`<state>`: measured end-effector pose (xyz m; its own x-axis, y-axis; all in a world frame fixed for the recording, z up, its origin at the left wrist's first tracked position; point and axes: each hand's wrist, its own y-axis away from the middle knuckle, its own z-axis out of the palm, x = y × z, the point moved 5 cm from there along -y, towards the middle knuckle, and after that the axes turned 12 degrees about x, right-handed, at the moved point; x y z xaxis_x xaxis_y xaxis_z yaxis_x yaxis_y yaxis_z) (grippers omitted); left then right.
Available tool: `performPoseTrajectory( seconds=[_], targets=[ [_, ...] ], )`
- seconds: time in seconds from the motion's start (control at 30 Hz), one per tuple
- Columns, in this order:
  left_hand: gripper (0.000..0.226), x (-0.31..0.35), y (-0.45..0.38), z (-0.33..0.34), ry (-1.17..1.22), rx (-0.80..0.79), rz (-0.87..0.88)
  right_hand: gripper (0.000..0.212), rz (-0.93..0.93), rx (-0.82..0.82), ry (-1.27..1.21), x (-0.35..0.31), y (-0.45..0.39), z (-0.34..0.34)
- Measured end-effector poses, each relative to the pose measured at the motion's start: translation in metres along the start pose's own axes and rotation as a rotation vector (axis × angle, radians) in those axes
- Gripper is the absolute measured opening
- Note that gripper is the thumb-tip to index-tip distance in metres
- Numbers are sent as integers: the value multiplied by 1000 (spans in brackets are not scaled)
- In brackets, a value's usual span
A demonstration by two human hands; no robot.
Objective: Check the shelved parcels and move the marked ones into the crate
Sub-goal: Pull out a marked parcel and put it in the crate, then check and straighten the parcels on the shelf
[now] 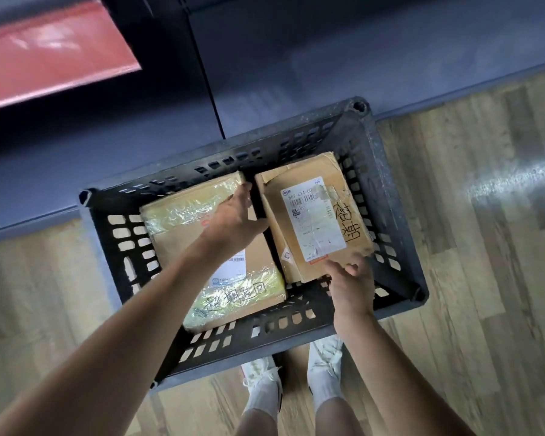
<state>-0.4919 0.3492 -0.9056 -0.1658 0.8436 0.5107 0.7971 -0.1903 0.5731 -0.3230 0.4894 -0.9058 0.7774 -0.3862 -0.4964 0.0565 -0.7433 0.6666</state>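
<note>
A black slotted crate [394, 196] stands on the floor below me with two brown cardboard parcels side by side in it. The left parcel [183, 221] is wrapped in clear tape and has handwriting near its close end. The right parcel [309, 215] carries a white label and black handwriting along its right side. My left hand [233, 215] hovers with straight fingers over the gap between the parcels, above the left parcel's right edge. My right hand [350, 278] has its fingers curled round the near edge of the right parcel.
The crate sits against the dark base of a shelf unit [265, 58], with a red panel [54, 48] at the upper left. Wood-pattern floor [485, 247] spreads to the right and left. My feet in white shoes [324, 363] stand just behind the crate.
</note>
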Motion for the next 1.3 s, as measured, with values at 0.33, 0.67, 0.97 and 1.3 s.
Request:
performPoseTrajectory(
  seconds=[0.33,0.67,0.97,1.3],
  targets=[
    [71,-9,75,-106,-64,123,38,56,-341,-240,226,-63,79,3],
    [64,17,210,-259,46,399,-8,60,-757,-503,429,-190,207,-38],
    [54,65,373,-424,145,821,82,58,-1208,-726,406,-315,395,-108],
    [53,60,572,-552,165,1226,-8,54,-1658,-1046,269,-369,648,-133]
  ],
)
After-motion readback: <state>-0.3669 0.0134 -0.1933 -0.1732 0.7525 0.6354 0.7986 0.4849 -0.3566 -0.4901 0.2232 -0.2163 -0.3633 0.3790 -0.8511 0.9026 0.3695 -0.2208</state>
